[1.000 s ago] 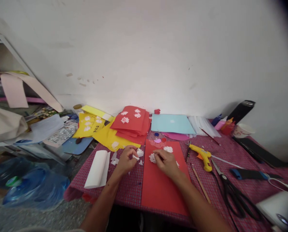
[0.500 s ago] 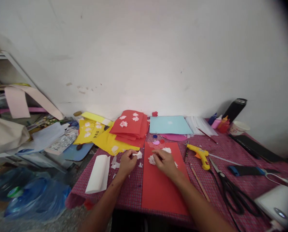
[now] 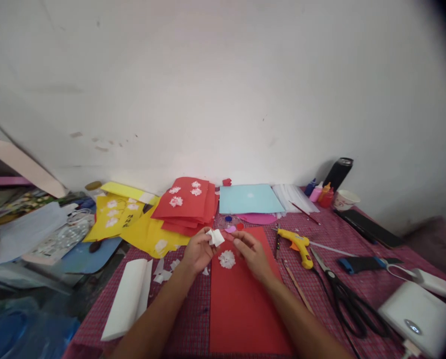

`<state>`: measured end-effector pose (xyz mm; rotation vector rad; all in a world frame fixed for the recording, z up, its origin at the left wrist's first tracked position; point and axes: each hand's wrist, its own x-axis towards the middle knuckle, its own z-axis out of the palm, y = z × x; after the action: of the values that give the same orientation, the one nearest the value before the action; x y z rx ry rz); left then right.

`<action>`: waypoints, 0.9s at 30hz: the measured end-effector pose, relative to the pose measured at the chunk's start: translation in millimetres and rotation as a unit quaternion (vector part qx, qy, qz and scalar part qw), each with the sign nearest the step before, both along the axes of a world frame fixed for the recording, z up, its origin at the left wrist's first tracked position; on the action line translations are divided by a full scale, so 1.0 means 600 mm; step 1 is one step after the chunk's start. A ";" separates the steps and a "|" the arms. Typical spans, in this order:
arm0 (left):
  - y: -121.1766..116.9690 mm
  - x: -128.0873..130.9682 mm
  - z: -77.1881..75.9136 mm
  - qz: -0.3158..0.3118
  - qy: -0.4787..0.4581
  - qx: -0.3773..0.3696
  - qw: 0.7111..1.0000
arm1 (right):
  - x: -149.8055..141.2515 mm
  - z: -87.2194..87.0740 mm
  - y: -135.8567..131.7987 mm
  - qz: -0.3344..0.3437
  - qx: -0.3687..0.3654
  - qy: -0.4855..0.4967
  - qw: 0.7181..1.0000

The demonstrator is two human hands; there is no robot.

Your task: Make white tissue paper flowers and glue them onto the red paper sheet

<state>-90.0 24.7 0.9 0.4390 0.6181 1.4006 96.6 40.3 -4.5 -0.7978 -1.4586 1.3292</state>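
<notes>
My left hand [image 3: 199, 249] pinches a small folded piece of white tissue paper [image 3: 217, 238] above the left edge of a red sheet of card [image 3: 241, 314]. Close by on the right, my right hand [image 3: 251, 255] has thumb and fingertips drawn together; whatever lies between them is too small to make out. Below and between the hands, a ruffled white paper flower [image 3: 227, 259] lies on the red card. My right hand covers part of the card's upper area. Torn white scraps [image 3: 163, 275] lie left of my left hand, beside a folded white paper [image 3: 127, 299].
Red cards with white flowers [image 3: 185, 197] and a pale blue sheet [image 3: 245, 199] lie at the back. To the right are a yellow glue gun [image 3: 295, 242], black scissors [image 3: 344, 299], paint bottles [image 3: 316, 192], a paper cup [image 3: 346, 199] and a white device [image 3: 419, 319].
The view has shifted, so the table appears further left. My right hand has moved off the paper flower beneath it, toward my left hand. The tissue in my left hand is turned and shows more.
</notes>
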 end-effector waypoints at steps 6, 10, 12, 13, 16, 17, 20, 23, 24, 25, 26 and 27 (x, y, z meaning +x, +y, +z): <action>-0.004 -0.009 -0.006 -0.003 0.031 -0.003 1.000 | -0.004 0.003 -0.007 0.050 -0.028 0.021 0.998; -0.004 -0.011 -0.003 0.000 0.035 -0.008 0.999 | -0.003 -0.002 -0.004 0.041 -0.047 0.017 0.998; -0.003 -0.015 -0.003 0.015 0.037 -0.011 0.999 | 0.000 -0.004 0.000 0.020 -0.059 0.025 0.998; -0.002 -0.018 -0.002 0.025 0.035 -0.014 0.999 | 0.001 -0.005 0.003 0.008 -0.064 0.032 0.997; 0.000 -0.030 0.002 0.052 0.026 -0.017 0.998 | 0.006 -0.004 0.009 -0.022 -0.071 0.047 0.996; 0.001 -0.035 0.005 0.059 0.023 -0.014 0.998 | 0.007 -0.003 0.011 -0.027 -0.066 0.048 0.996; 0.004 -0.047 0.011 0.081 0.018 -0.004 0.996 | 0.012 0.006 0.011 -0.042 -0.029 0.031 0.998; 0.007 -0.057 0.013 0.106 0.007 -0.008 0.994 | 0.015 0.021 0.003 -0.056 0.010 -0.009 0.998; 0.008 -0.059 0.013 0.112 0.003 -0.008 0.994 | 0.015 0.028 -0.001 -0.050 0.022 -0.032 0.998; 0.008 -0.062 0.013 0.116 -0.001 -0.008 0.993 | 0.012 0.035 -0.006 -0.036 0.038 -0.064 0.997; 0.009 -0.064 0.013 0.120 -0.004 -0.007 0.993 | 0.007 0.043 -0.013 -0.014 0.061 -0.108 0.992; 0.009 -0.066 0.013 0.123 -0.007 -0.006 0.992 | 0.000 0.049 -0.020 0.012 0.091 -0.161 0.983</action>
<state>-129.6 30.3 8.9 0.3517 0.6854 1.6316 96.5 28.3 25.2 -0.9059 -1.8199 1.0988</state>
